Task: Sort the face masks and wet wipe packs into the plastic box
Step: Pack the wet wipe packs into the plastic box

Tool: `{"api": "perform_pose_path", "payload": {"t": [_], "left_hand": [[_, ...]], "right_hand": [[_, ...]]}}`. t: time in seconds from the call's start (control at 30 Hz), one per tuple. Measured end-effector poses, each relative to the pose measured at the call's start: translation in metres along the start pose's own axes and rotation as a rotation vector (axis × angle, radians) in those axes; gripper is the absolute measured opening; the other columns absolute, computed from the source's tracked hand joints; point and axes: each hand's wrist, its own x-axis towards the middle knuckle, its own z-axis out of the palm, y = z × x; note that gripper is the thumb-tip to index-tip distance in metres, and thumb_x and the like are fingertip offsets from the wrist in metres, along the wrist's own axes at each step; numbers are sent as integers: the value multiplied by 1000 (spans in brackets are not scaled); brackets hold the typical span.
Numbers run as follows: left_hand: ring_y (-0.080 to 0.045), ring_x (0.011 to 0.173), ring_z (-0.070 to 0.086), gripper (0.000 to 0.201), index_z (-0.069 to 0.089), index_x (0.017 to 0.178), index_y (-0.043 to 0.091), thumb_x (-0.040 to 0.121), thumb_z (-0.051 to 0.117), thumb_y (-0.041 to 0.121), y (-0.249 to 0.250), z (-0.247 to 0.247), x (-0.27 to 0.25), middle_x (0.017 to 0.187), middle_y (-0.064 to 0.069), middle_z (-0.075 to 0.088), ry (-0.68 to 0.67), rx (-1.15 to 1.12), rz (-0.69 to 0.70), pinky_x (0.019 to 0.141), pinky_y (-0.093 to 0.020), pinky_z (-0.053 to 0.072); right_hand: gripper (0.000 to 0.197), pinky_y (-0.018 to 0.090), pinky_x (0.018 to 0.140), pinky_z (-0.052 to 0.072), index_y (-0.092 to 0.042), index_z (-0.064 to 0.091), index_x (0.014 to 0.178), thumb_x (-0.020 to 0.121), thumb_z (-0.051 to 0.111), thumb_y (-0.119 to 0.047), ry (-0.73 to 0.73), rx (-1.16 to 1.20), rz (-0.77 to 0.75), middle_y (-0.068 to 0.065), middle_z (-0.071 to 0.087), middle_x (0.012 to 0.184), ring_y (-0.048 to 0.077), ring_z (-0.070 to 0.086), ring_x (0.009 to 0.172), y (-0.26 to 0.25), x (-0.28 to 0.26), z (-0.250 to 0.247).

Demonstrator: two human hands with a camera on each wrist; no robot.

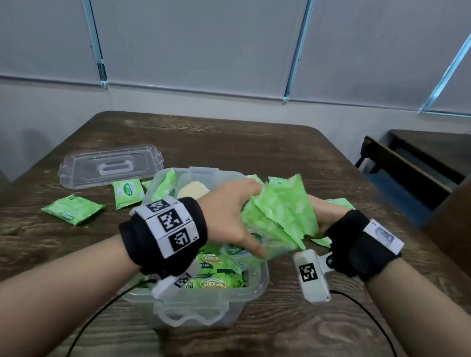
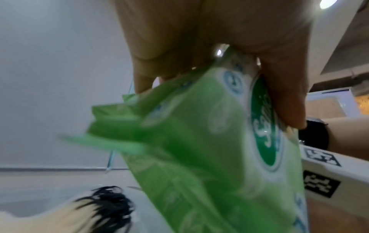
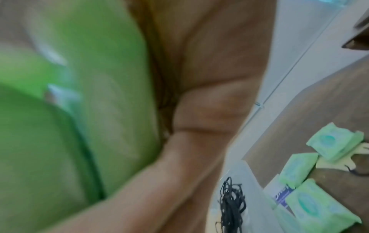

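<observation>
Both hands hold one bundle of several green wet wipe packs just above the right side of the clear plastic box. My left hand grips the bundle from the left, thumb under and fingers over it. My right hand holds it from the right, mostly hidden behind the packs. The left wrist view shows my fingers curled over the wet wipe packs. Blurred in the right wrist view, my fingers wrap the wet wipe packs. More packs and a cream face mask lie in the box.
The box's clear lid lies at the back left of the wooden table. Loose green packs lie left of the box, and others beside its right side. Dark furniture stands to the right. Black cables trail from both wrists.
</observation>
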Motion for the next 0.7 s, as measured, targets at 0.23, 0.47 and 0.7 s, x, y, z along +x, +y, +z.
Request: {"api": "perform_pose_path", "payload": {"t": [0.23,0.47,0.7], "left_hand": [[-15,98,62,84,60,108,17,38,88,52,-46,-61,-30,110,4,65,216,-175,-524,99,-37,45],[-24,95,59,99,39,119,5,46,87,51,-80,-64,-47,108,-7,60,-40,96,-798,82,-35,51],[-27,105,48,101,14,144,6,71,77,35,-86,-41,-27,126,-14,47,-123,198,-937,75,-28,39]], "right_hand": [[26,24,73,48,-6,62,112,93,54,-21,359,-196,-77,7,64,108,15,60,94,9,29,13],[81,40,111,33,-10,23,147,83,69,-24,377,-331,-82,15,34,148,27,35,135,51,59,33],[81,48,98,47,-30,34,136,63,68,-22,358,-245,-198,2,59,119,23,58,110,76,97,33]]}}
